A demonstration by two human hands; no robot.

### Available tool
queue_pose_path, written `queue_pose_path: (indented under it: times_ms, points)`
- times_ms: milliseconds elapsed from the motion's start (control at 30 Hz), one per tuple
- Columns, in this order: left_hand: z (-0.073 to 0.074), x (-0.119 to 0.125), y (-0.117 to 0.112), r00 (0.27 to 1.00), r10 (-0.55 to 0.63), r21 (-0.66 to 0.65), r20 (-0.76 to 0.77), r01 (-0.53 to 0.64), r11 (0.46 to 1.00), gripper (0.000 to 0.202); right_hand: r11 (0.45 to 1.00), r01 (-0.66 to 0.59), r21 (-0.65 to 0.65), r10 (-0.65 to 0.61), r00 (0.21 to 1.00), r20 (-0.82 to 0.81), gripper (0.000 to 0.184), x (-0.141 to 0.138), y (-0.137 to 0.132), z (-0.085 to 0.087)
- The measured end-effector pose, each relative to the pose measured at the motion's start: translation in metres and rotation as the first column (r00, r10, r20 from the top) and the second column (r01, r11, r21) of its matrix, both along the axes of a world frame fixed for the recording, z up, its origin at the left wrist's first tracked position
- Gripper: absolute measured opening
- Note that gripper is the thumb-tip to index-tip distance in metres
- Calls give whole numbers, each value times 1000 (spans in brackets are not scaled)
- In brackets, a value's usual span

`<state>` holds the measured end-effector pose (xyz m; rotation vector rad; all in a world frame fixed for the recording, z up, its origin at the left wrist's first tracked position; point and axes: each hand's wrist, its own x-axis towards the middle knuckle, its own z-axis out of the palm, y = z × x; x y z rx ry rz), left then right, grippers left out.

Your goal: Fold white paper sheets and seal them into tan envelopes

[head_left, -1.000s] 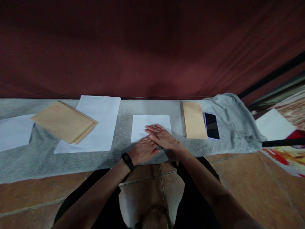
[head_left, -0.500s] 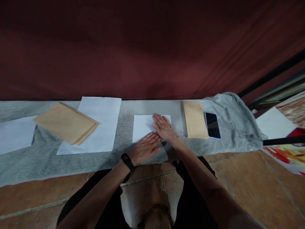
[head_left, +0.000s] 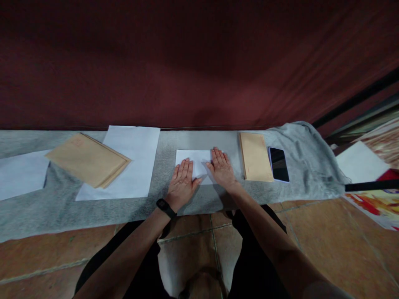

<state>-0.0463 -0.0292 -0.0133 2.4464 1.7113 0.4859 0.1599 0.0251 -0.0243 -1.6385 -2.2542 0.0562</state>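
Note:
A small white sheet of paper (head_left: 201,157), which looks folded, lies flat on the grey cloth (head_left: 165,166) in front of me. My left hand (head_left: 182,185) rests palm down on its left part, fingers stretched forward. On its right end lies my right hand (head_left: 222,169), also flat, with the thumb pointing inward. Both hands are open, and between them the middle of the paper shows. The paper's right edge is hidden under my right hand. A black band (head_left: 166,207) is around my left wrist.
To the left, brown envelopes (head_left: 89,160) lie on large white paper (head_left: 134,145), with another white sheet (head_left: 21,174) farther left. More brown envelopes (head_left: 256,157) and a phone (head_left: 279,164) lie to the right. A dark red surface (head_left: 199,83) rises behind the cloth.
My hands were close together at the paper's right part. Now they are apart: the left has moved left and forward, the right slightly right.

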Motion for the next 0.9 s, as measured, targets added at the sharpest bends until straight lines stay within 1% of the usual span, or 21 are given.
queue_pose_path:
  times_ms: [233,400,567,700,800,867,900]
  points:
    - [3,-2,3,995,101,30,-19,-100,995,76,998,60,12,-60,997,40,69,8,-7,-1]
    - [5,-2,7,986,167,24,7,-167,986,77,997,77,5,-77,995,59,73,14,-11,-1]
    - [5,-8,12,965,254,22,58,-256,966,74,995,95,2,-95,995,9,74,21,-13,-3]
    - [6,-16,15,944,309,16,111,-313,950,71,990,142,5,-142,989,-45,76,26,-16,-5]
    - [11,-18,16,934,337,20,119,-341,940,67,985,175,-1,-175,981,-80,76,25,-21,-2]
    - [18,-18,16,931,352,-1,98,-354,935,65,991,135,-14,-136,987,-86,73,20,-28,2]
    - [22,-18,16,929,359,-19,85,-359,933,64,995,91,-26,-93,992,-83,71,15,-32,4]
